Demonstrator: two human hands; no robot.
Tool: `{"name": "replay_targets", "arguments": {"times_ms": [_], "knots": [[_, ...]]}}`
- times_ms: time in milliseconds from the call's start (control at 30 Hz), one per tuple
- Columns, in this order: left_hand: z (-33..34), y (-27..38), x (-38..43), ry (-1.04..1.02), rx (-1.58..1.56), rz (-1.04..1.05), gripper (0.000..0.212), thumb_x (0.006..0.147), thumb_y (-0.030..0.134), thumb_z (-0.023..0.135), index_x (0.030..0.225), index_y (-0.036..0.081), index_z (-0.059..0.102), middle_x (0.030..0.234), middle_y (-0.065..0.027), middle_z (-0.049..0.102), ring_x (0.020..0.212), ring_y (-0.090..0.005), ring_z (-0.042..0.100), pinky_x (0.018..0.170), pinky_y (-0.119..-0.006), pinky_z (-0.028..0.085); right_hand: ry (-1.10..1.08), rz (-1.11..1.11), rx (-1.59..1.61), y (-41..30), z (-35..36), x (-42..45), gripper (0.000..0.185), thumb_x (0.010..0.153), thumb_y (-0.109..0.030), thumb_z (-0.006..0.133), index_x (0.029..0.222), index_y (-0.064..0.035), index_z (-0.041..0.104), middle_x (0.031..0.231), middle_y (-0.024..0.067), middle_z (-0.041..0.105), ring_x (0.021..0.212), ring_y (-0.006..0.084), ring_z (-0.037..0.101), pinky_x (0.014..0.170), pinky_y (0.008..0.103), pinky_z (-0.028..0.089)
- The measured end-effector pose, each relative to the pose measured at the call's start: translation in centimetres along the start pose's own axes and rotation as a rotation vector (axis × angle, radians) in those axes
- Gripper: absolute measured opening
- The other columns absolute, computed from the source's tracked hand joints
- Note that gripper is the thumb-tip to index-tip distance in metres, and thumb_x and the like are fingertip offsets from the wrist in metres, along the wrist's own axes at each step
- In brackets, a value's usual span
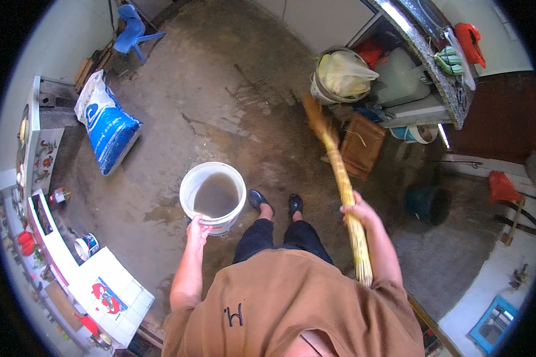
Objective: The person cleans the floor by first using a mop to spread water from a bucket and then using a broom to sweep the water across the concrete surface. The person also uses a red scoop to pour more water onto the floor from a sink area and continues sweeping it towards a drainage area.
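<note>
My left hand (198, 230) grips the near rim of a white plastic bucket (186, 196), tilted a little, with murky brown water (216, 196) inside. My right hand (359, 209) is closed around the pale handle of a straw broom (338, 167). The broom's brown bristle end, slightly blurred, points away from me, near a container (319, 91) that holds a pale plastic bag. The thick bound end of the handle reaches back to my right upper arm. Dark wet patches mark the concrete floor (232, 107) ahead of my feet.
A blue and white sack (111, 129) stands at the left, with a blue plastic chair (131, 31) beyond it. Right of the broom lie a brown rectangular object (364, 143) and a dark bucket (426, 203). A granite counter (446, 85) spans the upper right; a white-tiled counter (127, 290) is at the lower left.
</note>
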State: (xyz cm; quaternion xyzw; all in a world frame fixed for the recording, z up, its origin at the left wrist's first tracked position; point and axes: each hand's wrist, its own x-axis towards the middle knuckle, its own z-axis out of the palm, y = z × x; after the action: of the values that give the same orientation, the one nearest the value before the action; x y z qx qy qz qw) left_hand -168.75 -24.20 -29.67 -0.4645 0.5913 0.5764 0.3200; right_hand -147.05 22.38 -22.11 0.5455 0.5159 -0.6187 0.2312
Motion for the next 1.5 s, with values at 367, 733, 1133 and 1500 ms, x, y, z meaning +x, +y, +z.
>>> {"name": "replay_targets", "arguments": {"times_ms": [367, 733, 1133, 1500], "knots": [[-0.5, -1.4, 0.1, -0.048, 0.048, -0.046, 0.028, 0.073, 0.023, 0.056, 0.091, 0.003, 0.050, 0.079, -0.0064, 0.054, 0.071, -0.0172, 0.054, 0.067, -0.033, 0.046, -0.124, -0.115, -0.243, -0.7, 10.7, 11.1, 0.078, 0.056, -0.009, 0.067, 0.121, -0.0033, 0.025, 0.097, 0.0130, 0.046, 0.093, 0.0224, 0.046, 0.079, 0.0361, 0.041], [-2.2, -2.4, 2.8, 0.080, 0.103, -0.071, 0.033, 0.068, 0.021, 0.060, 0.094, 0.004, 0.048, 0.084, -0.0080, 0.053, 0.073, -0.0198, 0.055, 0.069, -0.034, 0.047, -0.063, -0.069, -0.018, -1.5, 0.2, 3.9, 0.070, 0.058, -0.002, 0.063, 0.120, -0.0116, 0.031, 0.086, 0.0092, 0.050, 0.057, 0.0204, 0.054, 0.046, 0.0315, 0.047], [1.0, -0.7, 3.7, -0.077, 0.193, -0.045, 0.033, 0.070, 0.025, 0.067, 0.093, 0.009, 0.049, 0.082, -0.0021, 0.053, 0.074, -0.0143, 0.048, 0.069, -0.031, 0.044, -0.389, -0.061, -0.122, -4.7, 8.7, 3.6, 0.079, 0.058, -0.007, 0.065, 0.125, -0.0096, 0.023, 0.089, 0.0101, 0.050, 0.059, 0.0157, 0.053, 0.050, 0.0284, 0.046], [17.4, 4.6, 5.2, -0.075, 0.454, 0.155, 0.024, 0.067, 0.024, 0.070, 0.072, 0.006, 0.054, 0.057, 0.0013, 0.049, 0.045, -0.0070, 0.043, 0.039, -0.018, 0.035, -0.111, -0.256, -0.226, -17.2, 2.7, 12.7, 0.096, 0.055, -0.003, 0.066, 0.133, -0.0046, 0.011, 0.112, 0.0140, 0.048, 0.092, 0.0193, 0.052, 0.076, 0.0291, 0.043]]}}
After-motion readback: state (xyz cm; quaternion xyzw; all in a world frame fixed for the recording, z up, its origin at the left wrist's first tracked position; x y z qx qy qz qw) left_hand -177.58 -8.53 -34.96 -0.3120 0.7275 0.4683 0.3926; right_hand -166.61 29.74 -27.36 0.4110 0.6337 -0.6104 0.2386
